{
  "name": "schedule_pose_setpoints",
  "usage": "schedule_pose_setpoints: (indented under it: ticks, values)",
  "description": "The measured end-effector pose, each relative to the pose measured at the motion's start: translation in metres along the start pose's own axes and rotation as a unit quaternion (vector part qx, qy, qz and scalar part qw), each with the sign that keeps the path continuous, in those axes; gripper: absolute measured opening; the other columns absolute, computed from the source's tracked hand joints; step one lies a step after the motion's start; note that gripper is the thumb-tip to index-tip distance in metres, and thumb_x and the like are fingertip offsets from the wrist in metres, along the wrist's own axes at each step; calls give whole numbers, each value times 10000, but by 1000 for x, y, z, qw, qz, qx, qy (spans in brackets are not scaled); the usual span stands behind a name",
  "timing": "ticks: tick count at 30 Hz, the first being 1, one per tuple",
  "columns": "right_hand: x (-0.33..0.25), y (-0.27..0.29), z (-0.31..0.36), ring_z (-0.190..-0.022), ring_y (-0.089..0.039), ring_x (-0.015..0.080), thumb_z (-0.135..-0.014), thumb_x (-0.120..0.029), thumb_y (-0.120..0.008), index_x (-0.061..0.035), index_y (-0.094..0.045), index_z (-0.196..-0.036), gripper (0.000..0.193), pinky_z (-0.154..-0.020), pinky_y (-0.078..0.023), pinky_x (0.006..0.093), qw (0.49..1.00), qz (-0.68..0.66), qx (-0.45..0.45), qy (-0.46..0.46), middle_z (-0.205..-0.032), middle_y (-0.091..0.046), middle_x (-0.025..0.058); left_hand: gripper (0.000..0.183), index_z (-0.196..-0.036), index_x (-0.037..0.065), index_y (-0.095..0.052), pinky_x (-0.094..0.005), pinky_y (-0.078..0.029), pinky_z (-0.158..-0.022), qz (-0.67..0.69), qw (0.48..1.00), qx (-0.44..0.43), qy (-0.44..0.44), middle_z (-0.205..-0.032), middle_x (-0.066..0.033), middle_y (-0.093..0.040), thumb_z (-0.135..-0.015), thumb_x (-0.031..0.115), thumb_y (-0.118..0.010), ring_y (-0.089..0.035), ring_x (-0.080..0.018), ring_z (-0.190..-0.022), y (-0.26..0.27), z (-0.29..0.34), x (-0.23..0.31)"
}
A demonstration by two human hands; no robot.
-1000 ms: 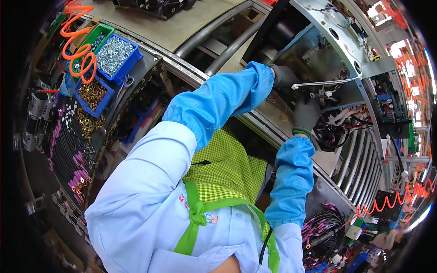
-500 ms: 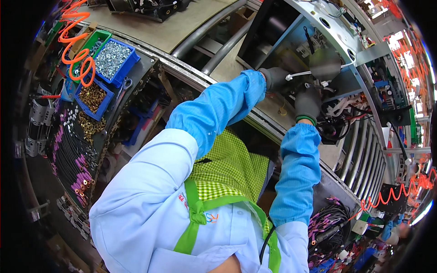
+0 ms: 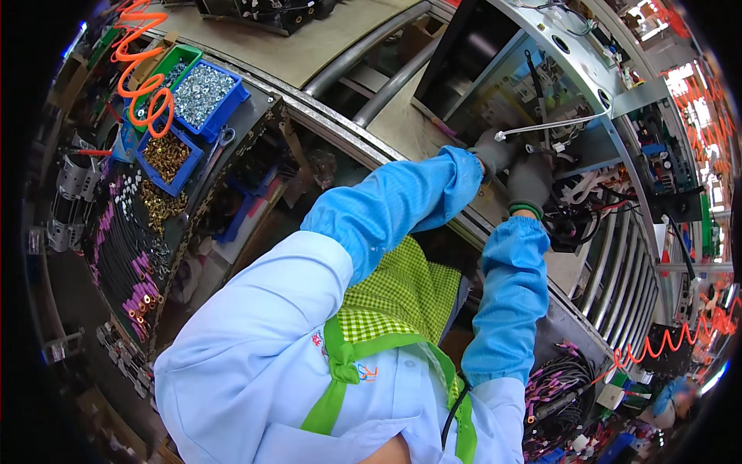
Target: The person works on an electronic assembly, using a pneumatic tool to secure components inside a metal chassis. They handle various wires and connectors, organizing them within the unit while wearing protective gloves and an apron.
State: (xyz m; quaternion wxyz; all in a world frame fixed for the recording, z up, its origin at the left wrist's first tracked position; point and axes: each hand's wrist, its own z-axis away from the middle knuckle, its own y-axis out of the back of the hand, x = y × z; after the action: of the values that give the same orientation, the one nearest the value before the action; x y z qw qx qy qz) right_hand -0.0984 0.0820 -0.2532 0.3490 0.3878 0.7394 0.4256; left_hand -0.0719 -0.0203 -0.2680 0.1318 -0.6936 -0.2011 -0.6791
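Both my hands wear grey gloves and reach into an open metal cabinet (image 3: 576,66). My left hand (image 3: 493,151) is at its near opening, just below the connector end of a white cable (image 3: 553,124). Close beside it, my right hand (image 3: 530,182) is closed, knuckles up, below dark cables with a ring terminal. Both hands' fingertips are hidden, and whatever they grip cannot be made out. A thick black cable (image 3: 536,76) hangs down inside the cabinet above them. Bundled wires (image 3: 576,209) lie right of my right hand.
Metal rollers (image 3: 618,267) run beside the cabinet. On the left bench stand a blue bin of washers (image 3: 229,104), a blue bin of brass-coloured fasteners (image 3: 175,185) and a wrench (image 3: 219,148). A coiled orange hose (image 3: 160,100) hangs over them. More cables (image 3: 560,387) lie at lower right.
The whole view has shifted slightly. My left hand has moved right, closer to my right hand and under the white cable's end. My right hand stays in nearly the same spot.
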Motion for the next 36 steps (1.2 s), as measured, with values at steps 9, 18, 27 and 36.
schedule_pose_setpoints:
  ticks: [9, 18, 27, 36]
  values:
    - [52, 60, 71, -790, -629, 304, -836, -158, -582, -32, -628, -1072, 272, -730, -486, 382, 972, -230, 10, 37, -943, -646, 150, 333, -1024, 95, -661, -400, -486, -770, -308, 905, -213, -204, -941, -160, -668, -866, 364, -543, -633, -325, -871, 22, -55, -36]
    - [82, 21, 108, -773, -613, 314, -797, -224, -646, -57, -638, -1027, 285, -698, -469, 402, 983, -141, -118, -1, -895, -634, 173, 334, -1008, 111, -675, -401, -484, -779, -398, 877, -204, -179, -995, -147, -663, -847, 371, -542, -626, -340, -913, 14, -76, -45]
    - [52, 14, 78, -900, -609, 367, -819, -241, -614, -29, -621, -1050, 313, -791, -470, 413, 991, -113, -68, 31, -959, -644, 201, 323, -1098, 106, -632, -405, -475, -811, -426, 840, -268, -203, -1055, -176, -640, -837, 285, -565, -607, -357, -965, 36, -60, -8]
    - [-8, -1, 37, -920, -617, 359, -852, -209, -586, -60, -625, -1082, 276, -797, -478, 377, 962, -258, 84, 27, -998, -646, 181, 242, -955, 107, -682, -407, -494, -775, -398, 844, -218, -287, -985, -140, -668, -822, 257, -547, -624, -352, -916, 26, -72, -36]
